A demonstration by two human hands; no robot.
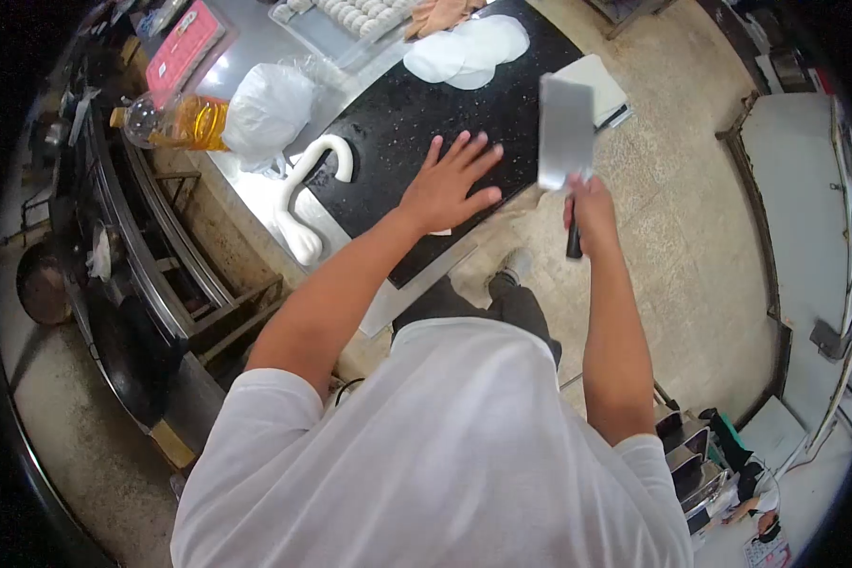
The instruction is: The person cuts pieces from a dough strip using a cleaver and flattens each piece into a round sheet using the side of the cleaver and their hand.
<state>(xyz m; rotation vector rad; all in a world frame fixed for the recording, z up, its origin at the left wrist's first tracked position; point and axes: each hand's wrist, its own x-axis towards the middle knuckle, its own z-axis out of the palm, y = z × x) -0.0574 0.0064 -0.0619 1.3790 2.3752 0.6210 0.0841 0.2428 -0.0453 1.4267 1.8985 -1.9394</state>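
My left hand (452,185) is over the black board (379,137) with its fingers spread, palm down. A bit of white (440,232) shows below its wrist, mostly hidden. In my right hand (592,213) is a cleaver (566,133), gripped by its black handle, its broad blade raised past the board's right edge and slightly blurred. To the left of my left hand, a curved rope of white dough (298,189) lies partly on the board and partly on the metal table. Several thin, overlapping dough rounds (469,49) rest at the board's far end.
An oil bottle (185,121), a white plastic bag (270,109) and a pink box (187,47) stand left. Farther back are a tray of small dough pieces (364,17) and a brown cloth (440,16). A pale square item (592,85) sits behind the cleaver.
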